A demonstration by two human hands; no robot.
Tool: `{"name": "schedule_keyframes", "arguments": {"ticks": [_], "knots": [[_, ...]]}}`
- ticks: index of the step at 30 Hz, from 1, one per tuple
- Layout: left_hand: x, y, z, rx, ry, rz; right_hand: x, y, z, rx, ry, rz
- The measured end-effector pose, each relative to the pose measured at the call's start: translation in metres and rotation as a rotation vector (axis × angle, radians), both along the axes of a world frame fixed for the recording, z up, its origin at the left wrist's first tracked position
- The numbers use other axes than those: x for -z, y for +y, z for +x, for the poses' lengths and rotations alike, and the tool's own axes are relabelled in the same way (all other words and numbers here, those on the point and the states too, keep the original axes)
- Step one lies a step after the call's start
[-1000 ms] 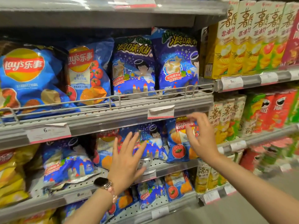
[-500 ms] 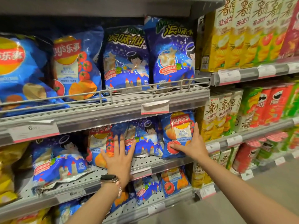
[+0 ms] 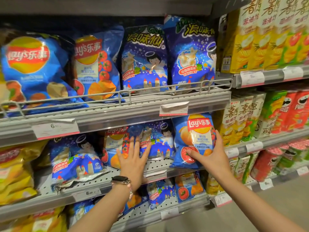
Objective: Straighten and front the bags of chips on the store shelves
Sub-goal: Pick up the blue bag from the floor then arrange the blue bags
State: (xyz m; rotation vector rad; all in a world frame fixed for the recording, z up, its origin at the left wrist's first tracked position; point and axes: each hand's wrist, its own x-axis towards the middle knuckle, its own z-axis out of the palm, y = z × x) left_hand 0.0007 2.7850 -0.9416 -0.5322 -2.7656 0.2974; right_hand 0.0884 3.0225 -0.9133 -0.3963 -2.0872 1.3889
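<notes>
lay's bag (image 3: 194, 139) gripped by right hand (image 3: 210, 156), fingers curled; left hand (image 3: 133, 158) fingers spread flat.

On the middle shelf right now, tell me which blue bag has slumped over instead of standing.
The dark-blue angel bag at the left end. It sags forward with its bottom edge crumpled on the shelf, while the Lay's tomato bag under the right hand stands upright.

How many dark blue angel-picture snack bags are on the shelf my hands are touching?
2: a slumped dark blue angel-picture bag at left, an upright one beside the left hand. More may hide behind.
</notes>
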Motion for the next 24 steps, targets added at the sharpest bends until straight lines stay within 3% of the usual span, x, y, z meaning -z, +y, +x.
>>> {"name": "schedule_keyframes", "arguments": {"ticks": [6,10,13,19,22,24], "knots": [[-0.023,-0.058,0.035,0.268,0.255,0.184,0.003,-0.047,0.015,-0.120,0.045,-0.071],[-0.017,-0.111,0.047,0.157,0.343,0.455,0.002,-0.084,0.020,-0.153,0.052,-0.096],[-0.016,-0.147,0.049,-0.066,0.341,0.743,0.006,-0.116,0.024,-0.154,0.065,-0.088],[-0.017,-0.187,0.017,-0.472,0.088,1.210,0.013,-0.166,0.022,-0.205,-0.021,0.065],[-0.016,-0.199,0.000,-0.481,-0.132,1.521,0.010,-0.184,0.014,-0.184,-0.047,0.145],[-0.014,-0.205,-0.006,-0.447,-0.186,1.564,0.009,-0.193,0.009,-0.159,-0.067,0.203]]}}
